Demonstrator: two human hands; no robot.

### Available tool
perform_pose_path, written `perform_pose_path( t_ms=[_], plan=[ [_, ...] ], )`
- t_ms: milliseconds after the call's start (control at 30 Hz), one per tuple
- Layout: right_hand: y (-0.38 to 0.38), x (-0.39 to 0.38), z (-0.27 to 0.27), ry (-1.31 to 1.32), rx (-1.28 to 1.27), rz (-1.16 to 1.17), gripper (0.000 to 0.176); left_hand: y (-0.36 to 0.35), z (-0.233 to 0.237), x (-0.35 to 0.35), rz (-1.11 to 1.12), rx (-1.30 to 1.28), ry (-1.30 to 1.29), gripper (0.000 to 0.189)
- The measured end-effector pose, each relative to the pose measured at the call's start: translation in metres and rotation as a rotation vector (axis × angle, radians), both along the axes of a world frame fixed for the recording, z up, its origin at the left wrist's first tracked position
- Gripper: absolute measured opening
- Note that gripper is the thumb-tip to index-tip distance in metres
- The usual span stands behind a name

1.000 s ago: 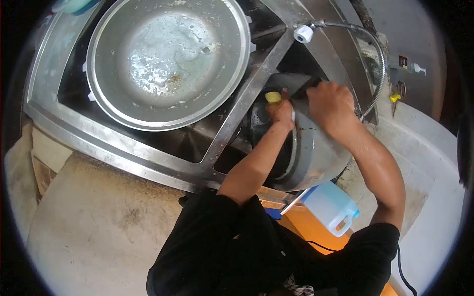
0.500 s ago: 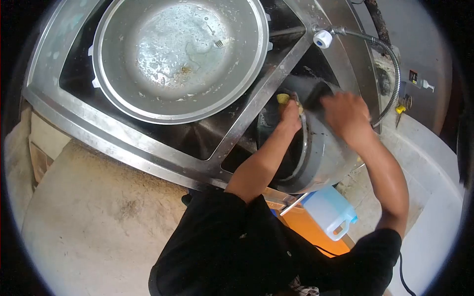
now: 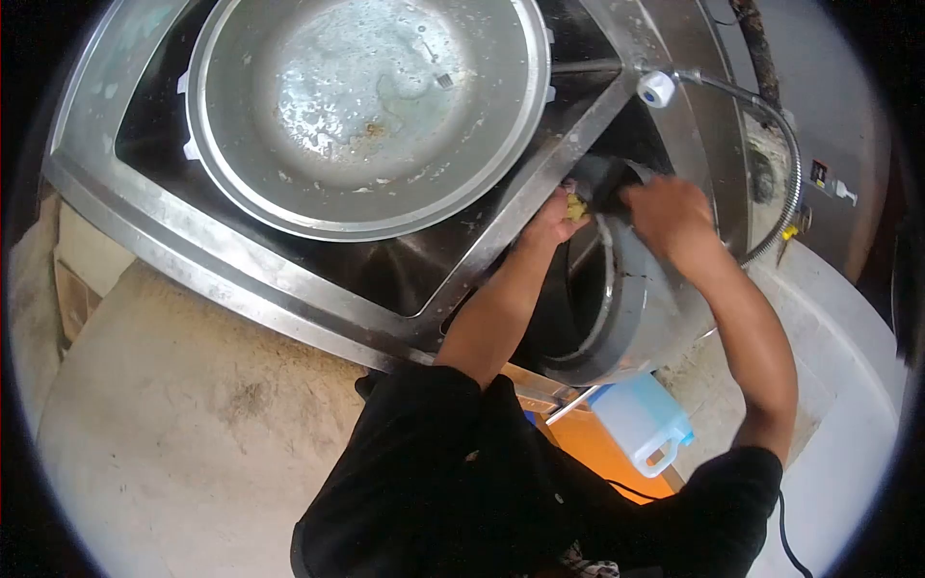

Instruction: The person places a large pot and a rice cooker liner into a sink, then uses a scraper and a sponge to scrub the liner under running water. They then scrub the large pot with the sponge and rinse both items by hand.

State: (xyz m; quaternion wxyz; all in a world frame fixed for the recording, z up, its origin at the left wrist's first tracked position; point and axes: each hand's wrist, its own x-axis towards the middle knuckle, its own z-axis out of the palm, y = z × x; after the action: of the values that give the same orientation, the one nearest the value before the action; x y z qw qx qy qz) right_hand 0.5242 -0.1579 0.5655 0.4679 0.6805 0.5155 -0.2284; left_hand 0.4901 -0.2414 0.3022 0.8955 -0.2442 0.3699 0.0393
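Observation:
My left hand (image 3: pixel 552 222) is closed on a small yellow lump (image 3: pixel 576 206) at the near rim of a grey bucket (image 3: pixel 665 294). The bucket lies tilted in the right part of the sink, with its dark mouth towards my left arm. My right hand (image 3: pixel 674 217) is closed around a dark, broad, flat tool (image 3: pixel 609 188), which reaches left close to the yellow lump. The tool's handle is hidden by my fingers, and I cannot tell its exact kind.
A large metal pot (image 3: pixel 361 223) with a fork (image 3: pixel 444 81) and wet residue inside sits over the left basin. A steel sink (image 3: pixel 241 287) surrounds both. A flexible hose (image 3: pixel 792 164) curves along the right. A jug of blue liquid (image 3: pixel 636 414) stands below the bucket.
My left hand has shifted slightly left and down, and the yellow lump now shows on its right side. The dark tool is closer to it. The view has shifted slightly.

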Motion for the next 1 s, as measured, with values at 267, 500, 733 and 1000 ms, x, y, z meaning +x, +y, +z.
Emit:
perform_pose_path(
  t_ms=[267, 500, 733, 1000],
  plan=[
    [-0.071, 0.041, 0.062, -0.077, 0.215, -0.325, 0.035, -0.002, -0.017, 0.020, -0.051, 0.056, 0.172, 0.016],
    [-0.079, 0.053, 0.079, -0.043, 0.139, -0.315, 0.036, -0.002, -0.046, 0.038, -0.198, 0.199, 0.432, 0.030],
    [-0.089, 0.064, 0.049, -0.045, 0.274, -0.183, 0.036, -0.005, -0.077, 0.033, -0.196, 0.393, 0.120, 0.031],
    [-0.089, 0.064, 0.049, 0.018, 0.448, -0.117, 0.029, 0.004, -0.090, 0.038, -0.125, 0.179, 0.212, 0.039]
  ],
)
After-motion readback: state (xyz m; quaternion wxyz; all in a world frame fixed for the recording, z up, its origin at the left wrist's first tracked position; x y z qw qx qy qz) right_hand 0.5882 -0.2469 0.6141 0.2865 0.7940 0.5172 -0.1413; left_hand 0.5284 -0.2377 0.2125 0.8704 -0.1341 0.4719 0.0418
